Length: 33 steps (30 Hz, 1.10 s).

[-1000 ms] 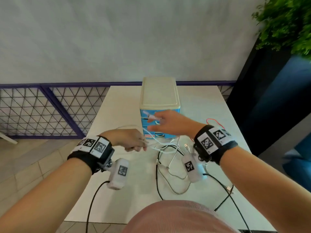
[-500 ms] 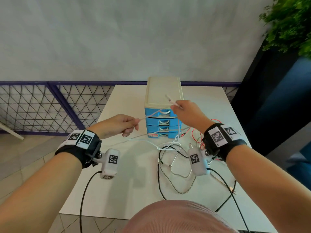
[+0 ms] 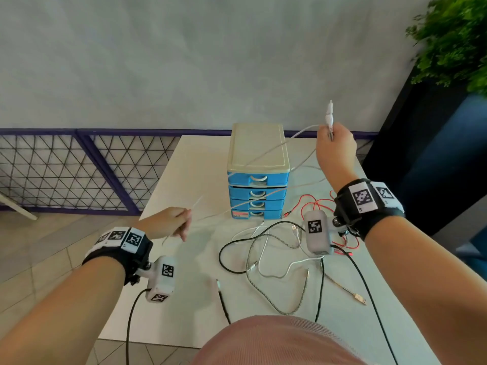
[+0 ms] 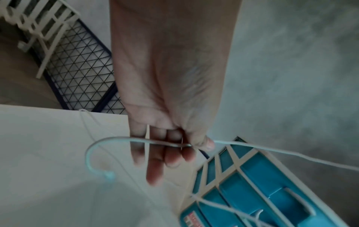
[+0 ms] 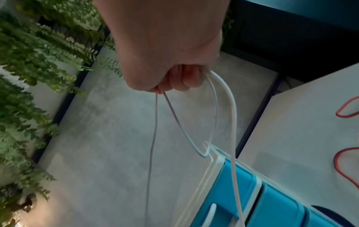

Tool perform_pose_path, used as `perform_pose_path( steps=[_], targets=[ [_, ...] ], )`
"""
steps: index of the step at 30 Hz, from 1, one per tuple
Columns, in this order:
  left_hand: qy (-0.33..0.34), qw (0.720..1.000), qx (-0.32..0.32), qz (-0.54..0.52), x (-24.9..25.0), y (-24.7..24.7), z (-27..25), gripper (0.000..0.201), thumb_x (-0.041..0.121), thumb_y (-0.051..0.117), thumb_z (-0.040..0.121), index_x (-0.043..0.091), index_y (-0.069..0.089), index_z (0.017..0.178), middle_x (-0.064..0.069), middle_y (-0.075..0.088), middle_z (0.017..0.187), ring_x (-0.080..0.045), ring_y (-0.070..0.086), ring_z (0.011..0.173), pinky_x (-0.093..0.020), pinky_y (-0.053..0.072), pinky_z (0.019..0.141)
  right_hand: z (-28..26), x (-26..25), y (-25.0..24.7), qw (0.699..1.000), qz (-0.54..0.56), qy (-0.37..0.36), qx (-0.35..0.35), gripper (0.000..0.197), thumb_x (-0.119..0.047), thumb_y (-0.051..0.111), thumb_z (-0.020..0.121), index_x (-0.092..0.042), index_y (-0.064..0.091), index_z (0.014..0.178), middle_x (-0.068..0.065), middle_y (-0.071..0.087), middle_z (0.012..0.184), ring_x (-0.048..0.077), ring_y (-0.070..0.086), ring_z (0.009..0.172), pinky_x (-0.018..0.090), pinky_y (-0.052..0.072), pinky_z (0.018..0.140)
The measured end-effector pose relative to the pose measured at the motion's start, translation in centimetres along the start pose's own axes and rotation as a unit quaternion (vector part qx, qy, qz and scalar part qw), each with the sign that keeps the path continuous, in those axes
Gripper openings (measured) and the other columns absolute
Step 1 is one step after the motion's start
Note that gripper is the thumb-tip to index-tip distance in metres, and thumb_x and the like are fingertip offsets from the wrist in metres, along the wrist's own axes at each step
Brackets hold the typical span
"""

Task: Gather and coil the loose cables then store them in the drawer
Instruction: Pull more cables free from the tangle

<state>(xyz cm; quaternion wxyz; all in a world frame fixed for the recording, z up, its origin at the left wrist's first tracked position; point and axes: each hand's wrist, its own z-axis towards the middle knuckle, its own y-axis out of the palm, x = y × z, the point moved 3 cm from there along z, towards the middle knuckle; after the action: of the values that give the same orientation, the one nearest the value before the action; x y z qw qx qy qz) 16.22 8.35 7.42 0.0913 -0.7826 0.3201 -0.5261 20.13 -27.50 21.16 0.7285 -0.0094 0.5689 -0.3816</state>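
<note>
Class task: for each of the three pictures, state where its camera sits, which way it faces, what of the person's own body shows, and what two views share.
Head: worn on the head, looking forward and down at the table; both forearms, left hand and right hand show.
Left wrist: looks along the left hand, whose thumb pinches the white cable.
Right wrist: looks along the right hand, which grips white cable loops.
Shared: all three show the white cable and the blue drawer unit.

Left hand [image 3: 168, 222] low, fingers pinched, right hand [image 3: 336, 143] raised high, fist clenched
</note>
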Motion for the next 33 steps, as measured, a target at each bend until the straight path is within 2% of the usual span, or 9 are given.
perform_pose_path(
  steps=[3, 5, 9, 12, 15, 17, 22, 27, 33],
  targets=[
    [-0.002, 0.994, 0.078, 0.073, 1.6, -0.8, 0.2, 0.040, 0.033, 0.034, 0.101, 0.007, 0.059, 0.085, -0.004, 0.049, 0.069, -0.015, 0.038, 0.049, -0.024, 0.035, 0.048, -0.6, 0.5, 0.5, 0.999, -0.009, -0.007, -0.033, 0.038, -0.022, 0.044, 0.096, -0.018, 0.033, 0.060, -0.004, 0.036, 0.057, 0.010, 0.030, 0.050, 0.015, 0.024, 0.042],
    [0.009, 0.975, 0.171, 0.144, 2.6, -2.3, 0.4, 0.040, 0.034, 0.033, 0.101, 0.012, 0.065, 0.092, -0.007, 0.057, 0.080, -0.018, 0.045, 0.055, -0.026, 0.035, 0.050, -1.1, 0.8, 1.5, 0.995, -0.020, -0.012, -0.093, 0.036, -0.022, 0.046, 0.095, -0.017, 0.038, 0.060, -0.004, 0.037, 0.057, 0.010, 0.031, 0.049, 0.019, 0.025, 0.044],
    [-0.049, 0.910, 0.278, 0.305, 2.8, -5.0, 0.9, 0.036, 0.031, 0.030, 0.100, 0.009, 0.059, 0.101, -0.016, 0.061, 0.106, -0.034, 0.058, 0.092, -0.042, 0.043, 0.085, -3.4, 0.9, 3.5, 0.962, -0.047, -0.044, -0.265, 0.035, -0.033, 0.053, 0.095, -0.007, 0.061, 0.073, -0.004, 0.036, 0.055, 0.011, 0.029, 0.046, 0.020, 0.025, 0.043],
    [-0.073, 0.865, 0.297, 0.397, 2.1, -4.4, 1.5, 0.032, 0.032, 0.046, 0.094, 0.008, 0.053, 0.114, -0.016, 0.054, 0.118, -0.036, 0.054, 0.109, -0.049, 0.039, 0.093, -5.4, 1.4, 4.6, 0.950, -0.037, -0.035, -0.309, 0.044, -0.043, 0.049, 0.096, -0.012, 0.050, 0.065, -0.005, 0.033, 0.056, 0.012, 0.029, 0.047, 0.021, 0.027, 0.045],
    [-0.010, 0.915, 0.243, 0.323, 0.7, -1.8, 1.7, 0.019, 0.023, 0.058, 0.088, 0.012, 0.056, 0.103, -0.008, 0.054, 0.107, -0.029, 0.056, 0.100, -0.039, 0.045, 0.081, -6.1, 2.0, 5.6, 0.948, 0.011, 0.016, -0.318, 0.037, -0.037, 0.040, 0.100, -0.012, 0.064, 0.088, -0.002, 0.037, 0.060, 0.014, 0.033, 0.051, 0.028, 0.031, 0.049],
    [0.046, 0.951, 0.111, 0.284, 0.3, 0.6, 1.8, 0.007, 0.013, 0.060, 0.081, 0.019, 0.060, 0.080, 0.000, 0.060, 0.087, -0.018, 0.058, 0.083, -0.023, 0.042, 0.068, -6.1, 2.0, 5.9, 0.946, 0.055, 0.055, -0.315, 0.030, -0.030, 0.037, 0.101, -0.019, 0.063, 0.088, -0.002, 0.038, 0.061, 0.012, 0.033, 0.049, 0.028, 0.031, 0.047],
    [0.101, 0.930, -0.155, 0.318, -0.4, 6.8, 0.9, 0.017, 0.009, 0.069, 0.070, 0.026, 0.066, 0.072, 0.012, 0.058, 0.070, 0.003, 0.053, 0.060, -0.009, 0.038, 0.058, -6.0, 1.8, 6.2, 0.937, 0.103, 0.096, -0.319, 0.033, -0.026, 0.034, 0.103, -0.015, 0.059, 0.085, -0.002, 0.038, 0.060, 0.011, 0.032, 0.046, 0.025, 0.032, 0.044],
    [0.074, 0.878, -0.198, 0.428, -3.2, 11.3, 0.2, 0.032, 0.016, 0.068, 0.068, 0.026, 0.063, 0.098, 0.010, 0.048, 0.095, -0.013, 0.054, 0.084, -0.028, 0.044, 0.071, -7.0, 1.7, 6.6, 0.918, 0.125, 0.129, -0.355, 0.030, -0.024, 0.035, 0.103, -0.009, 0.057, 0.090, -0.002, 0.035, 0.057, 0.005, 0.031, 0.035, 0.019, 0.031, 0.038],
    [0.105, 0.879, -0.172, 0.433, -4.1, 12.2, -0.4, 0.014, 0.019, 0.067, 0.076, 0.020, 0.059, 0.088, 0.012, 0.047, 0.089, -0.014, 0.054, 0.083, -0.027, 0.039, 0.069, -8.1, 1.4, 5.8, 0.911, 0.109, 0.102, -0.385, 0.033, -0.030, 0.033, 0.103, -0.013, 0.060, 0.093, -0.003, 0.035, 0.055, 0.009, 0.030, 0.041, 0.023, 0.029, 0.041]
  ],
)
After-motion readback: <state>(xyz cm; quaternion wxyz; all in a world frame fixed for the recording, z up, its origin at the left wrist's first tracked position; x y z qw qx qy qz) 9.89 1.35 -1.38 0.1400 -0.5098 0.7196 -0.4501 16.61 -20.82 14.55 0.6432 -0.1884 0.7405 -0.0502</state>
